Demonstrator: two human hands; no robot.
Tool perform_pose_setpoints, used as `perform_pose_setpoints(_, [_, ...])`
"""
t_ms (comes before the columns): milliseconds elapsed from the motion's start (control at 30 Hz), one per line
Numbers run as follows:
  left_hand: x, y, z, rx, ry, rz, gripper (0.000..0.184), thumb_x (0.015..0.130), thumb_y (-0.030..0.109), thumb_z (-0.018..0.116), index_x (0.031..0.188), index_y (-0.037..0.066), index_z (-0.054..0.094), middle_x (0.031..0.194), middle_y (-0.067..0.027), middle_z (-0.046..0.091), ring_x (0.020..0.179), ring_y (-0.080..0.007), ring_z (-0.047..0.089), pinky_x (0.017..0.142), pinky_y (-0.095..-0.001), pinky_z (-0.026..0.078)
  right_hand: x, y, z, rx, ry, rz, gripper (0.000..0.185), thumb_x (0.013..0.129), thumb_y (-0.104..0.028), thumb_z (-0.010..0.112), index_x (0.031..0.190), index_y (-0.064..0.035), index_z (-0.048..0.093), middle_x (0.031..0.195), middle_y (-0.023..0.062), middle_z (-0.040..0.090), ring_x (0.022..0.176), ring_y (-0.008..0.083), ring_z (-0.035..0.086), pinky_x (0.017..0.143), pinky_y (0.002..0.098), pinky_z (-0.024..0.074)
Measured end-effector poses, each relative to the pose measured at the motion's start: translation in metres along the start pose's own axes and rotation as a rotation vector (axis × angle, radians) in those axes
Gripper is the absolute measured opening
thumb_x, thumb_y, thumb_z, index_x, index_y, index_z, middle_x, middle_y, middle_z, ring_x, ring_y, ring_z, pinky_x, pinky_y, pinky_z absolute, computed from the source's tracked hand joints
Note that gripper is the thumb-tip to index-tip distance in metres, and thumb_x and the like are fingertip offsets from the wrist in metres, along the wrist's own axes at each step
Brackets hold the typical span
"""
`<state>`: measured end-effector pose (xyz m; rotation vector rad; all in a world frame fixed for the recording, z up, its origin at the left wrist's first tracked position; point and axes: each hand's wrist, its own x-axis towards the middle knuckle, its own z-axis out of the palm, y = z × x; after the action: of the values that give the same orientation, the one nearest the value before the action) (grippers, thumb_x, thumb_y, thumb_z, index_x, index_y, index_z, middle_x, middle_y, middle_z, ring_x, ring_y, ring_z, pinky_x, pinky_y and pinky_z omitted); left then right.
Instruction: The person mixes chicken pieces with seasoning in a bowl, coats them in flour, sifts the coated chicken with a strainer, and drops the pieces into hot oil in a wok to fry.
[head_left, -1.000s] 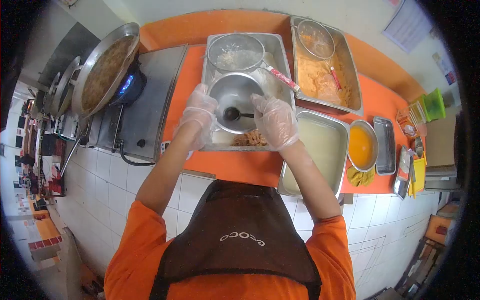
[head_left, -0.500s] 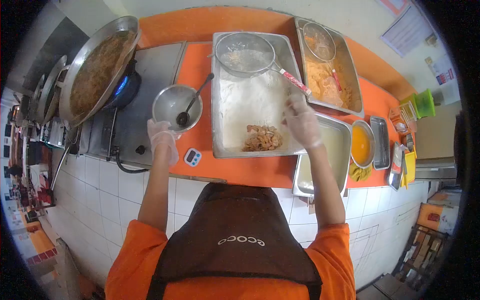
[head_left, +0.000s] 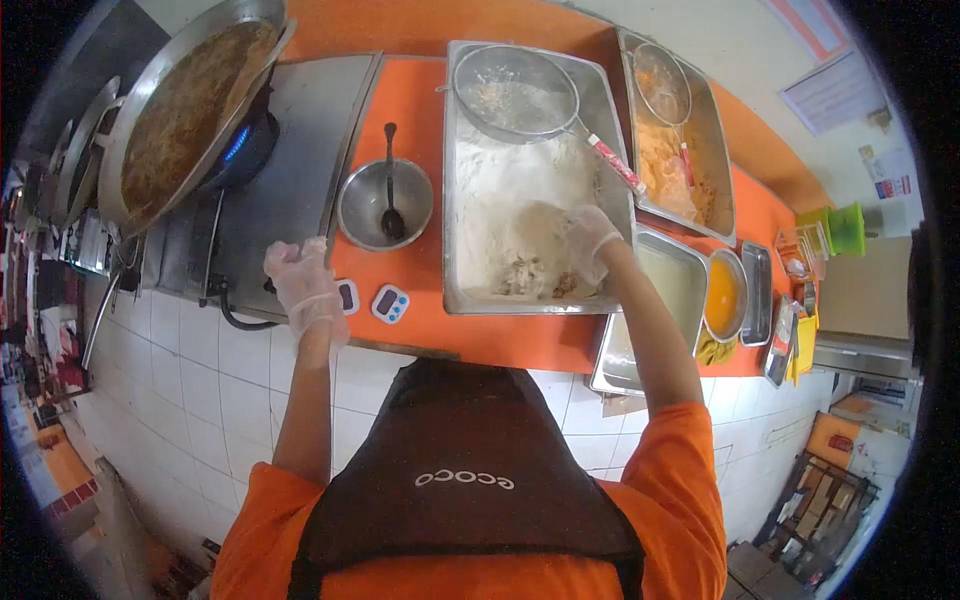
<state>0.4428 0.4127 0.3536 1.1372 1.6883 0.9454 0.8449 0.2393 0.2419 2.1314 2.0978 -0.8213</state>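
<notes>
My left hand (head_left: 305, 285), in a clear plastic glove, hovers near the counter's front edge with fingers apart and nothing in it. The steel bowl (head_left: 360, 222) stands behind and to the right of it, with a black ladle (head_left: 391, 190) resting inside. My right hand (head_left: 590, 240), also gloved, is down in the flour (head_left: 500, 220) of the large steel tray (head_left: 452, 200); its fingers are blurred. Brown food pieces (head_left: 530, 275), partly coated with flour, lie at the tray's front. A strainer (head_left: 515, 95) with a red patterned handle rests over the tray's back.
At the left a wok (head_left: 190, 120) of brown liquid sits over a blue flame. Right stand an orange-crumb tray (head_left: 715, 190) with a strainer, a pale-liquid tray (head_left: 675, 270) and an orange-liquid bowl (head_left: 722, 295). Timers (head_left: 390, 303) lie near the front edge.
The bowl with the ladle went from over the flour tray to the counter at the left, and my left hand let it go. My right hand moved down into the flour, which now covers more of the pieces.
</notes>
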Motion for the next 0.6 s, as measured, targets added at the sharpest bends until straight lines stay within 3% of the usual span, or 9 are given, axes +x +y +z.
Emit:
perform_pose_setpoints(67, [-0.027,0.023,0.005,-0.156,-0.117,0.108,0.056,0.082,0.021,0.067,0.125,0.001,0.038,0.106,-0.0132,0.055,0.088,-0.0201,0.060,0.067,-0.0312,0.055,-0.020,-0.049,-0.017,0.117,0.045,-0.003,0.032,0.093,-0.026,0.046,0.110,-0.0040,0.061,0.106,0.0177,0.067,0.098,0.0310,0.063,0.088,0.0382,0.0481])
perform_pose_setpoints(200, [-0.064,0.028,0.042,0.034,-0.633,0.458,0.042,0.084,0.016,0.065,0.119,0.000,0.050,0.110,-0.0096,0.058,0.091,-0.0206,0.062,0.079,-0.0337,0.053,-0.026,-0.092,-0.018,0.196,0.115,-0.098,0.030,0.090,-0.026,0.050,0.099,-0.0011,0.064,0.100,0.0180,0.068,0.091,0.0286,0.064,0.081,0.0373,0.0503])
perform_pose_setpoints(300, [-0.100,0.060,0.087,0.370,-0.794,0.402,0.041,0.085,0.021,0.060,0.121,0.000,0.054,0.112,-0.0139,0.063,0.096,-0.0263,0.063,0.087,-0.0360,0.050,-0.009,-0.057,-0.028,0.319,-0.063,0.100,0.027,0.086,-0.025,0.056,0.091,-0.0010,0.068,0.100,0.0175,0.068,0.091,0.0272,0.065,0.078,0.0367,0.0505])
perform_pose_setpoints(400, [-0.111,0.071,0.130,0.845,-0.953,0.356,0.039,0.086,0.021,0.055,0.120,0.001,0.057,0.117,-0.0160,0.063,0.105,-0.0294,0.062,0.091,-0.0387,0.047,-0.001,-0.025,-0.002,-0.390,0.256,-0.121,0.023,0.081,-0.023,0.062,0.090,-0.0041,0.069,0.100,0.0164,0.069,0.089,0.0279,0.065,0.079,0.0374,0.0505])
perform_pose_setpoints(467, [-0.107,0.040,0.168,1.134,-0.962,0.419,0.037,0.086,0.020,0.055,0.118,0.002,0.060,0.117,-0.0169,0.064,0.107,-0.0315,0.062,0.091,-0.0391,0.047,-0.015,-0.037,-0.027,-0.374,0.032,-0.114,0.023,0.081,-0.023,0.063,0.092,-0.0041,0.069,0.100,0.0154,0.069,0.091,0.0290,0.065,0.080,0.0370,0.0506])
perform_pose_setpoints(533, [-0.098,0.015,0.195,1.340,-1.268,0.667,0.034,0.086,0.020,0.056,0.114,0.003,0.063,0.114,-0.0190,0.065,0.106,-0.0325,0.063,0.089,-0.0412,0.048,-0.020,-0.041,-0.027,-0.173,0.024,-0.066,0.024,0.082,-0.023,0.063,0.096,-0.0039,0.069,0.098,0.0151,0.069,0.092,0.0299,0.065,0.082,0.0364,0.0504])
perform_pose_setpoints(567, [-0.094,-0.003,0.205,1.434,-1.420,0.792,0.033,0.086,0.021,0.056,0.112,0.004,0.065,0.112,-0.0200,0.065,0.106,-0.0330,0.063,0.088,-0.0423,0.049,-0.020,-0.040,-0.011,0.022,0.124,-0.020,0.026,0.083,-0.023,0.062,0.099,-0.0036,0.069,0.096,0.0153,0.069,0.093,0.0302,0.065,0.084,0.0361,0.0501])
perform_pose_setpoints(600, [-0.089,-0.038,0.222,1.413,-1.429,0.845,0.035,0.086,0.024,0.057,0.113,0.003,0.065,0.112,-0.0204,0.065,0.104,-0.0327,0.064,0.088,-0.0418,0.049,-0.019,-0.043,0.003,0.126,0.212,-0.067,0.029,0.083,-0.023,0.062,0.103,-0.0033,0.068,0.095,0.0159,0.069,0.092,0.0305,0.065,0.084,0.0363,0.0503])
